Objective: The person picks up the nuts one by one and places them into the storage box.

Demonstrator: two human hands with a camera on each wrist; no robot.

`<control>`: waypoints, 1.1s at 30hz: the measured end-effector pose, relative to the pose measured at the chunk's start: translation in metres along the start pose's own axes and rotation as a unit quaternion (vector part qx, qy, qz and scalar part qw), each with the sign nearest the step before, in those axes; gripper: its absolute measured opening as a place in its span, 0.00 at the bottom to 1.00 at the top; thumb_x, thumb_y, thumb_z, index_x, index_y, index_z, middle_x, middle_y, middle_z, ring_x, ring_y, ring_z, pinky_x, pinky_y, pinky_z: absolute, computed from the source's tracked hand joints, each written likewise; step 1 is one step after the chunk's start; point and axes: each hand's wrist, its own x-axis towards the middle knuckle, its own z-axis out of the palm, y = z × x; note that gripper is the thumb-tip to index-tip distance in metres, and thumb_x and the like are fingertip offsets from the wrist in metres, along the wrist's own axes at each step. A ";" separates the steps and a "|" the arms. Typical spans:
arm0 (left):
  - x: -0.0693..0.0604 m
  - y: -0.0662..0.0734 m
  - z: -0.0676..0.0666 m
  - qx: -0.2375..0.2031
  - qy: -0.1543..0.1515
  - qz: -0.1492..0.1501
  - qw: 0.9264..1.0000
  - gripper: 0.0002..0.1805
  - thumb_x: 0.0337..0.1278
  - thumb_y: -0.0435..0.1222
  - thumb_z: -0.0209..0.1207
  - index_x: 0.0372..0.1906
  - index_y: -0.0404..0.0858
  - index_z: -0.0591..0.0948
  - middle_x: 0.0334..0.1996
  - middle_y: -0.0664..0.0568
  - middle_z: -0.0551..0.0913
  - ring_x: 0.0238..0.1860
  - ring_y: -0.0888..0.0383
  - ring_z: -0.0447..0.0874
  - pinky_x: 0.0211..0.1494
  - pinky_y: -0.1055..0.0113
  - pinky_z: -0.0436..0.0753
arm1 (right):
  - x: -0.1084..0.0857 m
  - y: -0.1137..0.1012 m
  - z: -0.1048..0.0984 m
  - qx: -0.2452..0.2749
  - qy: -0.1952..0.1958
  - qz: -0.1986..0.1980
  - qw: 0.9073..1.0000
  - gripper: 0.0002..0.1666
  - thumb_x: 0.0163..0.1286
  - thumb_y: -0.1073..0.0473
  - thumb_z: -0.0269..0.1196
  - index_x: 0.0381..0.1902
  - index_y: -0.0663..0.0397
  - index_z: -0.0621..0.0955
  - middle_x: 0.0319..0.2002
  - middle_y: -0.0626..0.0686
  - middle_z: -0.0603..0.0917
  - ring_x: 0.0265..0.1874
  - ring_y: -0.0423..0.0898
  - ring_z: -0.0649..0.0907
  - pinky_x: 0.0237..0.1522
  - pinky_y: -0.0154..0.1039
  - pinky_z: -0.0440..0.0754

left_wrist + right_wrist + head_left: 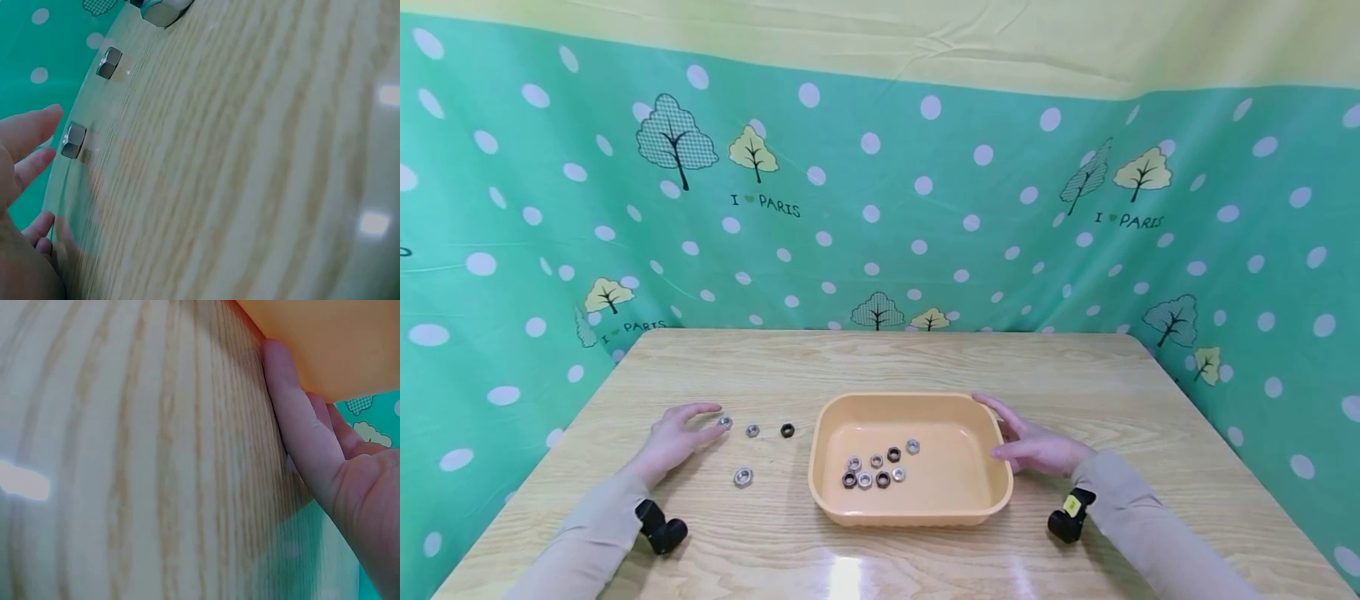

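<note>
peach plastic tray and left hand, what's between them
In the head view: a silver metal hex nut by the left hand, a second silver nut, then a black nut toward the tray; a third silver nut sits lower in frame.

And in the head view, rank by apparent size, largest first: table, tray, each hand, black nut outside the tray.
Table
Tray
Left hand, right hand: too alike to rank
Black nut outside the tray

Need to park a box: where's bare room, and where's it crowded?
Bare: table between tray and curtain; near strip between the sleeves; table right of the right hand; tray floor right of its nuts.
Crowded: left of tray, four loose nuts and left hand.
</note>
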 end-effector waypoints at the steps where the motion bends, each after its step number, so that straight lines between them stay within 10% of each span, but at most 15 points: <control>1: 0.001 0.000 0.000 0.001 0.001 0.001 1.000 0.34 0.58 0.50 0.60 0.62 0.32 0.71 0.64 0.28 0.62 0.65 0.28 0.51 0.62 0.31 0.51 | 0.000 0.000 0.001 0.000 0.003 0.003 1.000 0.53 0.67 0.66 0.55 0.74 0.36 0.35 0.71 0.73 0.42 0.61 0.56 0.71 0.55 0.56 0.79; 17: 0.003 0.004 0.000 -0.033 -0.013 -0.053 0.998 0.33 0.57 0.50 0.60 0.63 0.35 0.71 0.66 0.24 0.48 0.64 0.24 0.37 0.60 0.30 0.49 | 0.000 0.001 0.000 0.008 -0.009 -0.006 1.000 0.51 0.69 0.66 0.54 0.74 0.36 0.35 0.70 0.74 0.41 0.63 0.57 0.68 0.56 0.56 0.78; 33: 0.005 0.003 0.006 0.023 -0.003 -0.060 0.998 0.24 0.57 0.46 0.61 0.54 0.36 0.76 0.64 0.26 0.52 0.61 0.25 0.42 0.58 0.32 0.50 | 0.000 0.002 0.000 0.006 0.005 0.003 1.000 0.52 0.68 0.65 0.56 0.75 0.35 0.36 0.70 0.73 0.43 0.62 0.57 0.70 0.55 0.56 0.78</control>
